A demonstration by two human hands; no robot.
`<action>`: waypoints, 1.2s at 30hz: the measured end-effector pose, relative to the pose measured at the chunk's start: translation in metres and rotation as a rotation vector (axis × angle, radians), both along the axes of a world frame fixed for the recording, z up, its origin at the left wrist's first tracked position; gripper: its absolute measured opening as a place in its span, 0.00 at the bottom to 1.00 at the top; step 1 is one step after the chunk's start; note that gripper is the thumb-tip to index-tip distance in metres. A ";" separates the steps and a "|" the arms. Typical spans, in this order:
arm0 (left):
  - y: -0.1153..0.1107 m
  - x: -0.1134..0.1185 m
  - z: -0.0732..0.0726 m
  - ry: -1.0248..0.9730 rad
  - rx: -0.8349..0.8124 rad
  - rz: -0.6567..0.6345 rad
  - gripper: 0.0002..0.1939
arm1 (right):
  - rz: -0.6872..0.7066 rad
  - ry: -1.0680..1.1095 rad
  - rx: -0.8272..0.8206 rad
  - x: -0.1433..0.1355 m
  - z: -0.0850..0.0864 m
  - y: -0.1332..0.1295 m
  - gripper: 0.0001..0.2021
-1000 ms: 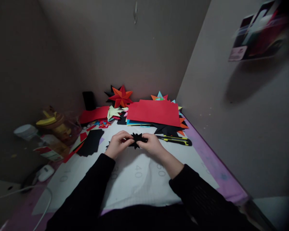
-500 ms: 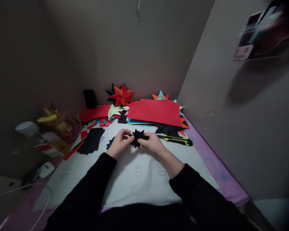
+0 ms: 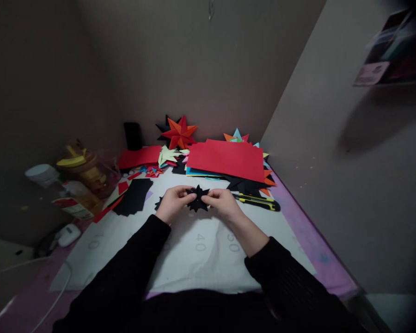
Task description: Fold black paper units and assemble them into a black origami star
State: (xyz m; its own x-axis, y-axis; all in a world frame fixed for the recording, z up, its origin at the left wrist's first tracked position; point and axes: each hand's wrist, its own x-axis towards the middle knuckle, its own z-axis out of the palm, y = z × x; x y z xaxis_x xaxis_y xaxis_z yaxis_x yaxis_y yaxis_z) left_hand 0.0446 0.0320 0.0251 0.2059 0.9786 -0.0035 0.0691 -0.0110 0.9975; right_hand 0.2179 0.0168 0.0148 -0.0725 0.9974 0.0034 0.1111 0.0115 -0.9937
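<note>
A small black paper star with many points is held up over the white sheet. My left hand pinches its left side between thumb and fingers. On its right side my right hand grips it the same way. Another small black star lies partly hidden behind my left hand. A black and yellow utility knife lies just right of my right hand.
Red sheets are stacked at the back, beside a red and orange star. Black paper pieces lie left. A brown container, a white-capped bottle and a white cable are further left.
The view has shifted slightly. The black star has turned in my fingers and shows its face more toward the camera. Both hands still hold it.
</note>
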 end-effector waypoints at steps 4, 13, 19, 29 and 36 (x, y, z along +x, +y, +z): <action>-0.001 -0.001 0.003 0.129 0.089 -0.039 0.18 | -0.031 -0.034 -0.030 -0.003 0.000 -0.003 0.13; -0.004 0.004 0.008 0.183 0.226 -0.033 0.19 | -0.013 0.124 -0.001 -0.014 0.000 -0.007 0.09; -0.004 0.009 0.001 -0.035 0.013 -0.010 0.22 | -0.094 0.210 -0.041 -0.014 -0.005 -0.001 0.12; -0.001 -0.002 -0.003 0.182 0.166 -0.075 0.20 | -0.046 -0.067 -0.081 -0.007 0.009 -0.008 0.14; 0.009 -0.023 0.016 0.105 0.133 -0.178 0.26 | -0.028 0.089 -0.078 -0.010 -0.003 -0.003 0.11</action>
